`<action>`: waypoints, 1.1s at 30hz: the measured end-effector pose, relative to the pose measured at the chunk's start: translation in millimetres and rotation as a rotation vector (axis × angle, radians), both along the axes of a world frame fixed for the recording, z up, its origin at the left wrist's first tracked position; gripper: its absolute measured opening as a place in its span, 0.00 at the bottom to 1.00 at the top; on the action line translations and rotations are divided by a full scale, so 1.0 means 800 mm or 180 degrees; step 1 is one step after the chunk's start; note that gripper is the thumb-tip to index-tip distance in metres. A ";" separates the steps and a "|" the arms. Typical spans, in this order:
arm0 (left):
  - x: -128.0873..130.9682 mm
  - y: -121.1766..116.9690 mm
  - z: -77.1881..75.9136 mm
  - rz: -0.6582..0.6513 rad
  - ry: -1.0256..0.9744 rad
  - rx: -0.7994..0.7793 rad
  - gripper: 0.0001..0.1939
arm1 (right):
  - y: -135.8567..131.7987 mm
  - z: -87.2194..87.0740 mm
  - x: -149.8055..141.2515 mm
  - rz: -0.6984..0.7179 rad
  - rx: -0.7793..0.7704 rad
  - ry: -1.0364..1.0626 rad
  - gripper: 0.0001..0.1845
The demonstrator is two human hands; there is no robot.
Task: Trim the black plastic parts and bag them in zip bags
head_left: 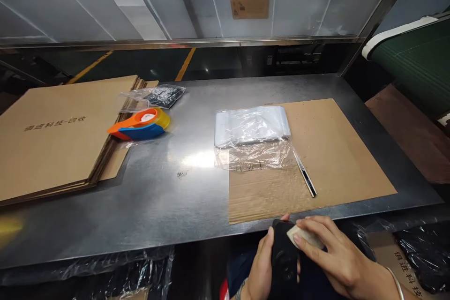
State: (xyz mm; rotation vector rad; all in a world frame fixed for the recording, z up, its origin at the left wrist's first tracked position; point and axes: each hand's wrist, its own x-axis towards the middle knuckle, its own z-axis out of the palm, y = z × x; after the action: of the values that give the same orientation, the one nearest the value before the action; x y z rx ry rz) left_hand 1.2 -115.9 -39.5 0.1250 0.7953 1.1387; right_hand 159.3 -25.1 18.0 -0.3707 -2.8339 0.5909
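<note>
At the table's front edge, my left hand (pixel 259 265) is wrapped round a flat black piece (pixel 284 258) with rounded corners, which looks like a phone case or cover. My right hand (pixel 332 248) pinches a whitish pad (pixel 305 236) against the upper right of the black piece. Beyond both hands, a utility knife (pixel 306 176) lies on a cardboard sheet (pixel 346 150). Left of the knife is a stack of clear plastic pieces (pixel 252 124) in a transparent bag, partly on the cardboard.
A stack of flattened cardboard boxes (pixel 52 136) is on the left. Beside it are an orange and blue tape dispenser (pixel 142 124) and a plastic bag with dark contents (pixel 164 96). Black plastic-wrapped goods (pixel 423 255) sit below right. A green conveyor belt (pixel 415 58) runs at right.
</note>
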 end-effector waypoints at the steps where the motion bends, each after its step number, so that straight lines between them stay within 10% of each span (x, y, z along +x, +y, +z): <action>1: 0.001 0.000 0.000 0.0004 0.0074 0.0061 0.31 | -0.001 0.001 -0.001 -0.0019 0.0010 -0.0020 0.30; 5: 0.001 -0.001 -0.003 0.0119 0.0417 0.0158 0.21 | -0.002 0.007 -0.009 0.0052 0.0103 -0.0110 0.28; 10: 0.003 0.003 0.000 -0.0222 0.0338 -0.0065 0.35 | -0.002 0.008 -0.005 -0.0115 0.0119 -0.0071 0.29; 15: 0.000 0.005 0.003 -0.0154 0.1865 0.0315 0.26 | 0.001 0.010 -0.008 0.0017 0.0136 -0.0162 0.31; 20: 0.005 0.008 0.000 -0.0335 0.0161 -0.0170 0.36 | 0.004 0.017 -0.001 0.0113 0.0091 -0.0151 0.24; 33: 0.008 0.016 0.003 -0.0619 -0.0129 -0.0328 0.35 | 0.018 0.024 0.000 0.0504 0.0012 -0.0452 0.25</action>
State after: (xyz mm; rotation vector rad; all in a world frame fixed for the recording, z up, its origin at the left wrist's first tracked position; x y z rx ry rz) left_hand 7.6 -103.4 -36.8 0.0910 0.7867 0.9125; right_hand 159.0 -10.7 37.0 -0.1959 -3.0208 0.6119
